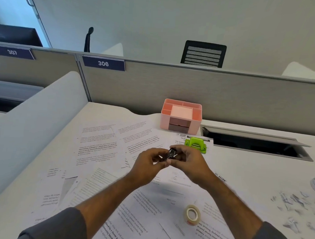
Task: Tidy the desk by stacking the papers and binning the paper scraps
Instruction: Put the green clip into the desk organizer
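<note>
white desk [250, 170]: printed papers [97, 149] strewn overlapping; pink organizer [181, 118] at back; green hole punch [196, 144] and tape roll [192, 214] on sheets; paper scraps [293, 206] right.

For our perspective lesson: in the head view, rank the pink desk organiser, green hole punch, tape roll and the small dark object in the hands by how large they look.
1. Pink plastic desk organiser
2. Green hole punch
3. Beige tape roll, close to the punch and nearer the camera, so unsure
4. Small dark metallic object

Pink organiser [181, 116] by partition; green punch [196, 145]; tape roll [192, 214].
</note>
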The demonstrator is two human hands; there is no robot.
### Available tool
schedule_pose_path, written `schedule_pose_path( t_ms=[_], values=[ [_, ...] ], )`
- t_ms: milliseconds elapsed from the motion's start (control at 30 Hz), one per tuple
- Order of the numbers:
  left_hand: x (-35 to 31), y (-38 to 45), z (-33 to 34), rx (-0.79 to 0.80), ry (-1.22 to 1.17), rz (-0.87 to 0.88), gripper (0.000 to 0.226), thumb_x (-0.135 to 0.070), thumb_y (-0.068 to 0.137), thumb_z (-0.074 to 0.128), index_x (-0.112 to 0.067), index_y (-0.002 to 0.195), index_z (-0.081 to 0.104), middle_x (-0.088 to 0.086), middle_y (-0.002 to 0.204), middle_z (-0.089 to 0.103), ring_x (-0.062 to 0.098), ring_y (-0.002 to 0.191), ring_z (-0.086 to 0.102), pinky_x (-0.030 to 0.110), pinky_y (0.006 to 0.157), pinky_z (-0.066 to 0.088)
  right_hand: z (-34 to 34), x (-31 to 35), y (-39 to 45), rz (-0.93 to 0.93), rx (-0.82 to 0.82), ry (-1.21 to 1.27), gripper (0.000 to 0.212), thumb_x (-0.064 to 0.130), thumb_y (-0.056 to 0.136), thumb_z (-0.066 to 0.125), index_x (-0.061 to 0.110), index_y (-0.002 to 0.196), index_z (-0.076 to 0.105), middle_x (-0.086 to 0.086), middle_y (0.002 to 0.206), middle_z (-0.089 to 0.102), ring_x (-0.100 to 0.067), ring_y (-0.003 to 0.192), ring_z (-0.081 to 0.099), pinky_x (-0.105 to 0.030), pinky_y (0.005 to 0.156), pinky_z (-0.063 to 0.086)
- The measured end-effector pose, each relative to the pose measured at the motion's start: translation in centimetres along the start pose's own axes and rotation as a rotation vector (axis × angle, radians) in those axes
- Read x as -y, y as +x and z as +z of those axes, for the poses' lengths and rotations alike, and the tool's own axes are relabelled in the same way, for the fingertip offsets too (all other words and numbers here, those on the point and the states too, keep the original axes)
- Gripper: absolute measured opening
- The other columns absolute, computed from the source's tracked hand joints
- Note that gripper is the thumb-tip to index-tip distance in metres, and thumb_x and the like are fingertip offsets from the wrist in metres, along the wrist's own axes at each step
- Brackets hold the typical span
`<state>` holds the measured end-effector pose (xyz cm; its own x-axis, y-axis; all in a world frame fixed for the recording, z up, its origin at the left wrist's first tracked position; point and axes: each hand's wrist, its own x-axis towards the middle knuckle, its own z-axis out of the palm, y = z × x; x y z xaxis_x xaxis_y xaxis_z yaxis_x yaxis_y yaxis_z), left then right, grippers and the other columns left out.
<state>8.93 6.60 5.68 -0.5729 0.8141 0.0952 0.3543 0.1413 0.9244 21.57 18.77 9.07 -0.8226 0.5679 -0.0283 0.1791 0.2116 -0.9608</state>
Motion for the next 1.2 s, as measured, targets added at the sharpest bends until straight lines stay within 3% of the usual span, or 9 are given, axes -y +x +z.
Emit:
schedule_pose_path(
  t_ms=[200,333,500,700,833,967,1200],
  values=[
    [2.2,2.6,-1.1,0.023,0.076,-0.036,0.054,-0.035,0.08,0.083,-0.03,0.129,0.062,-0.016,0.125,0.062,0.002,0.108,0.059,0.022,0.093,0.049,-2.2,0.9,2.4,0.041,-0.04,-0.041,0.048,0.002,0.072,0.082,0.011,0.116,0.066,-0.005,0.097,0.074,-0.018,0.091,0.072,-0.025,0.08,0.059],
    [6.0,4.4,-2.5,-0.123,0.358,-0.094,0.054,-0.045,0.089,0.071,-0.025,0.137,0.054,-0.005,0.143,0.053,0.016,0.129,0.049,0.035,0.107,0.043,-3.8,1.8,5.1,0.018,-0.093,-0.121,0.05,-0.003,0.072,0.08,0.012,0.118,0.065,0.001,0.097,0.072,-0.017,0.091,0.071,-0.028,0.081,0.06],
    [9.6,6.0,-1.8,-0.136,0.699,-0.153,0.072,-0.062,0.095,0.048,-0.023,0.154,0.033,-0.001,0.164,0.028,0.021,0.151,0.024,0.038,0.121,0.02,-5.3,3.0,9.8,-0.074,-0.129,-0.173,0.046,-0.011,0.073,0.074,0.015,0.11,0.065,0.003,0.093,0.07,-0.017,0.087,0.07,-0.04,0.087,0.058],
    [12.2,7.2,0.4,0.02,0.869,-0.084,0.084,-0.072,0.096,0.024,-0.025,0.161,0.0,-0.008,0.167,-0.012,0.013,0.153,-0.013,0.03,0.116,-0.014,-6.1,3.5,16.6,-0.185,-0.111,-0.476,0.049,-0.008,0.077,0.071,0.01,0.121,0.063,-0.009,0.115,0.066,-0.02,0.097,0.068,-0.037,0.092,0.055],
    [13.8,6.7,1.0,0.116,0.924,-0.096,0.086,-0.073,0.095,0.012,-0.02,0.159,-0.01,-0.003,0.167,-0.016,0.014,0.153,-0.017,0.035,0.125,-0.009,-6.6,3.6,20.8,-0.202,-0.081,-0.651,0.042,-0.004,0.081,0.069,0.01,0.12,0.063,-0.01,0.114,0.065,-0.027,0.102,0.064,-0.044,0.093,0.052],
    [14.4,6.3,1.2,0.114,0.927,-0.092,0.089,-0.075,0.092,0.005,-0.02,0.159,-0.012,-0.003,0.167,-0.018,0.014,0.153,-0.019,0.037,0.126,-0.005,-6.6,3.7,23.7,-0.27,-0.021,-0.836,0.03,-0.006,0.083,0.063,0.012,0.106,0.065,-0.007,0.101,0.067,-0.029,0.094,0.063,-0.038,0.079,0.053],
    [14.3,6.4,1.2,0.102,0.937,-0.073,0.087,-0.073,0.093,0.007,-0.019,0.159,-0.011,-0.003,0.166,-0.018,0.013,0.153,-0.018,0.037,0.126,-0.004,-5.8,3.3,26.9,-0.234,0.107,-1.025,0.053,-0.007,0.08,0.06,0.024,0.123,0.062,-0.003,0.116,0.068,-0.027,0.105,0.061,-0.033,0.09,0.049]
  ],
)
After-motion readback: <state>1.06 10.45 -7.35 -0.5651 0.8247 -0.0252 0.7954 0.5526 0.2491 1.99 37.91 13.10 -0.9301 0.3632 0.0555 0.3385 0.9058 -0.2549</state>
